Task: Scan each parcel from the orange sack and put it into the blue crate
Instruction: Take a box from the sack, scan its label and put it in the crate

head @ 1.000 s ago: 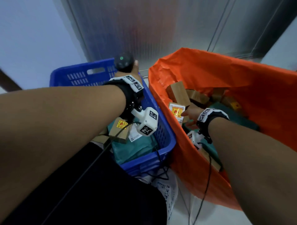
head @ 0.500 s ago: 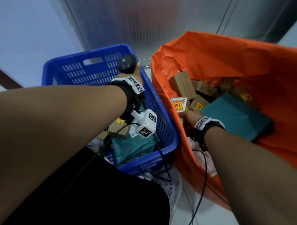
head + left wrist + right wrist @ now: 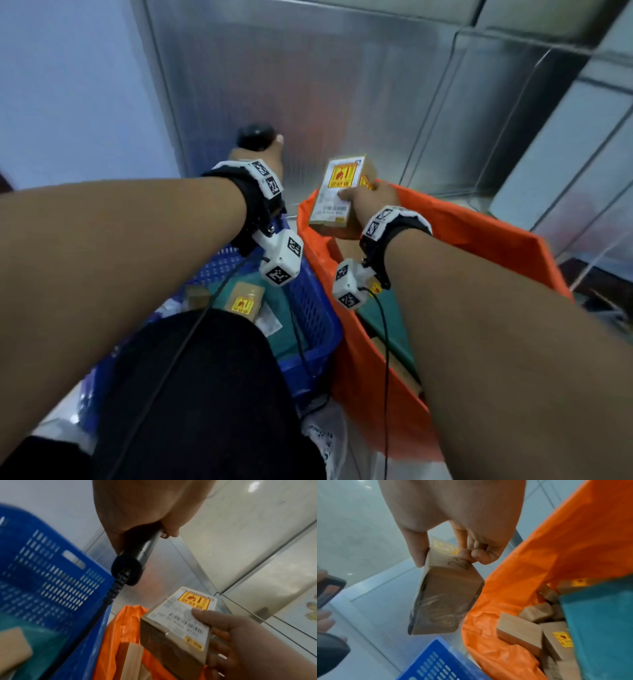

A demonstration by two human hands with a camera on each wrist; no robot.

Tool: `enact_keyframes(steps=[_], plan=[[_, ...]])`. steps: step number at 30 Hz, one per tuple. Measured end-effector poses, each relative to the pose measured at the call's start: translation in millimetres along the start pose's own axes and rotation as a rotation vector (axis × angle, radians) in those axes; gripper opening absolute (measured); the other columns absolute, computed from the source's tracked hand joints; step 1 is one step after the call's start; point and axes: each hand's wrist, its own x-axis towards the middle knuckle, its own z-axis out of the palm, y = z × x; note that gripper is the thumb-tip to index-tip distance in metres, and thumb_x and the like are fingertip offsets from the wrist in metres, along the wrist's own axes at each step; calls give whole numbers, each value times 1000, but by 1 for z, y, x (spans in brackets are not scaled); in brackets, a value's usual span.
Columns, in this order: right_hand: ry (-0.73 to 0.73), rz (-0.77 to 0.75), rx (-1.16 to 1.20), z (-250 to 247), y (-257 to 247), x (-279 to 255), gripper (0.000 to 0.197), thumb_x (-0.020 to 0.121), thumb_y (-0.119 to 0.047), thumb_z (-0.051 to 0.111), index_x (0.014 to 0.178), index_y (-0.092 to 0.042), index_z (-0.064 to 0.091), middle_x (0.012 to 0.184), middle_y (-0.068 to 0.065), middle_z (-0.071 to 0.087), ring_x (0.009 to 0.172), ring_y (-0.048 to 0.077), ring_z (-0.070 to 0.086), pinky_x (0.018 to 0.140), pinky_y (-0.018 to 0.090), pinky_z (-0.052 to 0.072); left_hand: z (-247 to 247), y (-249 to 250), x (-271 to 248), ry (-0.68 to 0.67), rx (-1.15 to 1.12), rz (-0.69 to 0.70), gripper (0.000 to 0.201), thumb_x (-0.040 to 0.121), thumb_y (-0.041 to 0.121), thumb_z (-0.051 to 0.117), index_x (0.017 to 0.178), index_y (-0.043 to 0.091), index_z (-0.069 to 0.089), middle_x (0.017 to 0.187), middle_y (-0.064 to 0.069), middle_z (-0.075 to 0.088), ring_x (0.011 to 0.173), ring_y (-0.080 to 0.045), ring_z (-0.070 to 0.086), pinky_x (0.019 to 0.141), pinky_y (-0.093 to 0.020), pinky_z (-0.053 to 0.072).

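My right hand [image 3: 370, 197] grips a small brown cardboard parcel [image 3: 337, 195], held up above the orange sack [image 3: 479, 240] with its white barcode label and yellow sticker facing me. In the left wrist view the parcel [image 3: 180, 626] shows its barcode, my thumb lying across the label. My left hand [image 3: 257, 157] holds a black handheld scanner [image 3: 255, 137] raised to the left of the parcel, over the blue crate [image 3: 308, 301]. The scanner's handle and cable [image 3: 126, 566] hang below my fist. The right wrist view shows the parcel [image 3: 443, 599] pinched at its top.
The blue crate holds a teal bag [image 3: 284, 329] and small boxes with yellow stickers [image 3: 245, 301]. In the sack lie several brown boxes [image 3: 520, 632] and a teal parcel [image 3: 599, 622]. A metal wall [image 3: 308, 85] stands right behind both. My dark-clothed knee [image 3: 205, 394] fills the foreground.
My right hand has lifted the labelled parcel out of the sack and raised it. My left hand with the scanner has risen too, and my head has tilted upward.
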Motion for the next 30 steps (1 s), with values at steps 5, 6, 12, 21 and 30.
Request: enact_keyframes(steps=[5,6,12,21,30], plan=[[-126,-82,43,27,-70,-49,29,80,-15,77,107,-16,66,82,-2,76,57,11,73,46,22,55,-61,20,-7,172,-204,-10,82,55,85,60,90,12,73,86,0,76,83,-21,73,88,-35,58],[-139,-97,40,34,-75,-55,30,80,-15,77,108,-16,66,84,-1,77,60,13,74,49,24,56,-71,20,-10,157,-213,16,78,66,81,63,101,12,74,93,1,74,87,-19,72,80,-28,57],[-197,-141,-44,88,-87,-83,38,81,-6,75,115,-15,63,101,2,75,83,24,74,75,42,62,-133,-11,-19,125,-300,67,68,65,73,70,90,9,72,72,-9,76,67,-28,75,78,-44,63],[-215,3,-41,165,-37,-77,29,80,-3,75,102,-11,57,97,7,69,89,28,68,72,41,57,-146,-77,1,102,-297,17,48,83,57,74,81,8,70,64,-4,72,54,-19,69,70,-38,64],[-76,71,78,214,-1,-19,71,46,-22,74,114,-13,57,97,6,72,86,31,70,83,49,59,-116,-100,42,28,-286,46,48,67,58,83,79,12,75,66,-3,75,63,-21,73,70,-40,64]])
